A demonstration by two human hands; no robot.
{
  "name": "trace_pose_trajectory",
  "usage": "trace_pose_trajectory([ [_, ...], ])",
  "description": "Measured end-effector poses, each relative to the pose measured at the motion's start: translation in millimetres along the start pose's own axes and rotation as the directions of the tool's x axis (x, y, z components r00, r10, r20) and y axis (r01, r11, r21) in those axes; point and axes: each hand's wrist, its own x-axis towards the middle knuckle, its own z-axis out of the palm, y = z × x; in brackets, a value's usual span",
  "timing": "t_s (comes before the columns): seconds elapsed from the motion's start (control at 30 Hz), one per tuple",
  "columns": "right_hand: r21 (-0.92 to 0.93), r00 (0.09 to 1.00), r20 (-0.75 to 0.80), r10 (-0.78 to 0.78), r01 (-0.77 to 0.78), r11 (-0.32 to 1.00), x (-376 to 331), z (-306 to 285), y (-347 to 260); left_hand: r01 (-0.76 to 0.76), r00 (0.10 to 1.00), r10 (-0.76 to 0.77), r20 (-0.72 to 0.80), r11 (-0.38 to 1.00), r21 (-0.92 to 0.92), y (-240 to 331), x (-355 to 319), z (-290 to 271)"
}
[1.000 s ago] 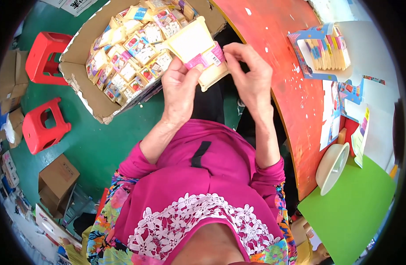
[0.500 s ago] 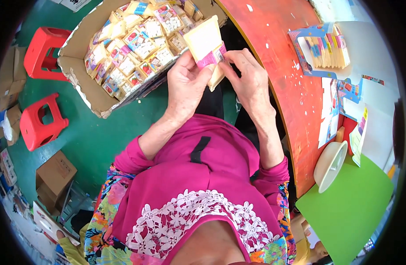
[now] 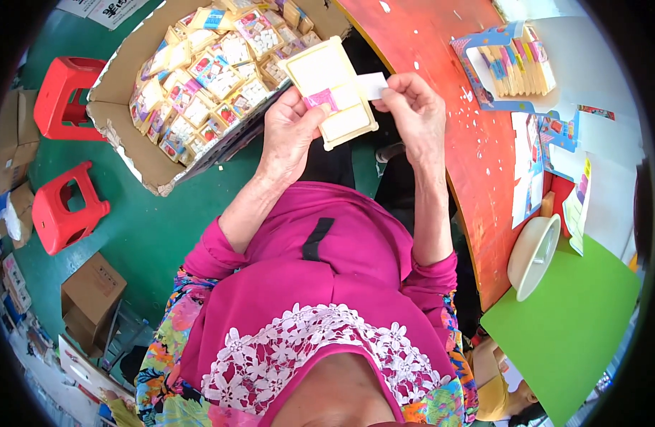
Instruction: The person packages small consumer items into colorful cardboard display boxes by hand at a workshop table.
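A flat, pale wooden box (image 3: 320, 67) with a raised rim is in my left hand (image 3: 286, 135), its thumb pressed on the front and its fingers behind. A pink paper band (image 3: 320, 100) lies across the box, partly under that thumb. The white end of the band (image 3: 371, 85) sticks out past the box's right side. My right hand (image 3: 417, 117) pinches this white end between thumb and fingertips. Just beyond my left hand stands a big cardboard carton (image 3: 122, 139), piled with similar small boxes (image 3: 221, 71) that have coloured bands and white pieces inside.
Along my right runs a red table (image 3: 477, 192) strewn with paper scraps. On it are a blue display box (image 3: 498, 103) of banded packs, printed sheets (image 3: 529, 171), a cream basin (image 3: 530, 260) and a green board (image 3: 562, 327). Two red stools (image 3: 70, 206) stand on the green floor at left.
The wooden box has turned in my left hand, showing more of its face. My right hand has drawn away to the right, with the band's white end now stretched out in its pinch.
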Motion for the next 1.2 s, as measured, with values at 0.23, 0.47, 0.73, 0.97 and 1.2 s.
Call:
trace_pose_trajectory([
  [0.23,0.077,0.985,-0.172,-0.004,0.017,0.997,-23.1,19.4,19.7,0.092,0.994,-0.091,0.054,0.996,-0.02,-5.2,3.1,9.7],
  [0.47,-0.317,0.901,-0.09,-0.425,0.379,0.869,-33.6,38.4,4.5,0.024,0.994,-0.03,0.105,0.998,0.063,-8.1,-0.5,14.6],
  [0.73,-0.539,0.841,0.004,-0.542,0.458,0.707,-30.9,43.8,10.4,-0.005,0.979,-0.025,0.2,0.989,0.148,-14.7,-0.1,5.7],
  [0.97,-0.537,0.76,0.283,-0.585,0.632,0.56,-30.6,37.5,12.2,0.357,0.91,-0.25,0.331,0.879,-0.316,12.9,5.5,-15.0],
  [1.2,-0.32,0.839,0.145,-0.524,0.541,0.778,-39.0,40.0,27.8,0.119,0.985,-0.115,0.132,0.993,-0.018,-2.1,14.5,-30.6],
])
